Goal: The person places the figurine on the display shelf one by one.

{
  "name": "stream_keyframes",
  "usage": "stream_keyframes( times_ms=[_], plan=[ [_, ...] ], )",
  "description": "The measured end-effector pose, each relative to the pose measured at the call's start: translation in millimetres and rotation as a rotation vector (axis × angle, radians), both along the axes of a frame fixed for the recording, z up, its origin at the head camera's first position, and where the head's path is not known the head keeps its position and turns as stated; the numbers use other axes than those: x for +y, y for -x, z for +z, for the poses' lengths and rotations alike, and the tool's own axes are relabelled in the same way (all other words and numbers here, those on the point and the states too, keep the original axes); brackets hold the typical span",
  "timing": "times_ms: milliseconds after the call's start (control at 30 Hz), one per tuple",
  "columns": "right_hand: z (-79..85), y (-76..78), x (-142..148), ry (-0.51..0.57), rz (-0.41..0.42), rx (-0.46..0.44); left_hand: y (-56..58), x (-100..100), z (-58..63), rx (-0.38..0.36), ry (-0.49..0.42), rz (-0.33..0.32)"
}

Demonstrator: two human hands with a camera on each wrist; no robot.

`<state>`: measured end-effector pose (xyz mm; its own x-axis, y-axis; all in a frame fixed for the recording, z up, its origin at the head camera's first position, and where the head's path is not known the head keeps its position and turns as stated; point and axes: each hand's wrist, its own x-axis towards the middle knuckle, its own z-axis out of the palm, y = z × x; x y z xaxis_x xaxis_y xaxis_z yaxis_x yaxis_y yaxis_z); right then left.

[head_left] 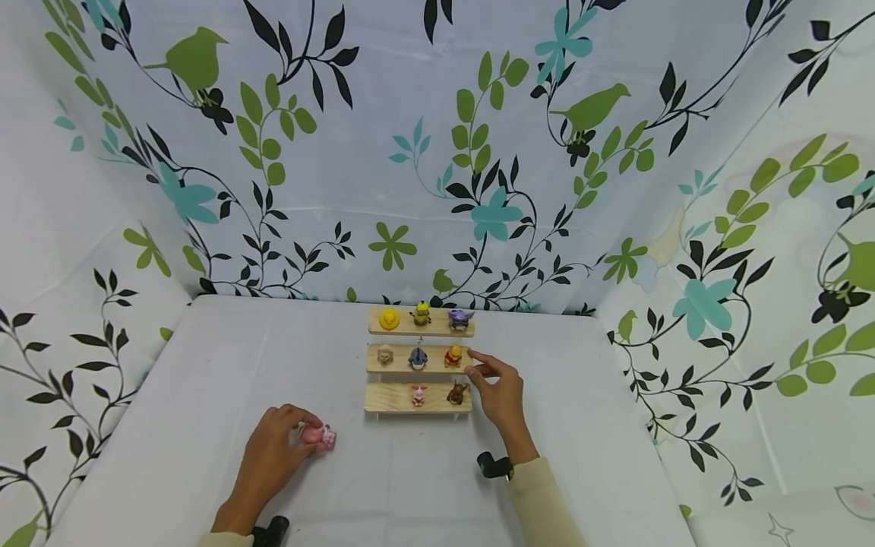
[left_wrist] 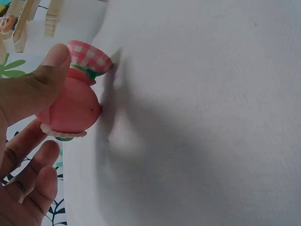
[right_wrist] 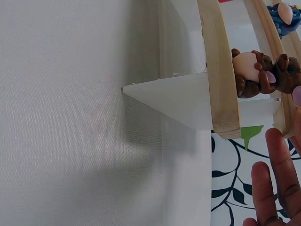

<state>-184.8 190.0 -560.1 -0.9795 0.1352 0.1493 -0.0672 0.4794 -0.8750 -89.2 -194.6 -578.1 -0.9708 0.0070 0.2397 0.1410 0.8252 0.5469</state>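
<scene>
My left hand [head_left: 273,448] pinches a small pink figurine [head_left: 326,436] between thumb and fingers, on or just above the white tabletop left of the shelf. In the left wrist view the figurine [left_wrist: 73,103] has a round pink body, a green band and a pink-checked end, and it lies tilted. My right hand [head_left: 500,391] is at the right end of a three-tier wooden display shelf [head_left: 390,396], with thumb and index finger pinching the middle tier's end. A brown figurine [right_wrist: 254,75] sits close to those fingers on the lowest tier.
Several figurines stand on the tiers: a yellow one [head_left: 389,319], a purple one [head_left: 459,319], a blue-grey one [head_left: 418,358], a red-and-yellow bear [head_left: 453,355] and a small pink one [head_left: 418,395]. Leaf-patterned cloth [head_left: 410,190] hangs behind the white table [head_left: 383,486].
</scene>
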Motion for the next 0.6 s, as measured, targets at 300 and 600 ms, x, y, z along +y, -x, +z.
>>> stream_keyframes(
  times_ms=[300, 600],
  plan=[
    [-0.2, -0.7, 0.0, 0.006, -0.003, -0.003, -7.5, -6.4, 4.0, -0.034, -0.06, -0.016],
    [-1.9, 0.4, -0.1, -0.007, -0.005, -0.011, -8.1, -17.3, 0.1, -0.172, -0.036, 0.03]
  ],
)
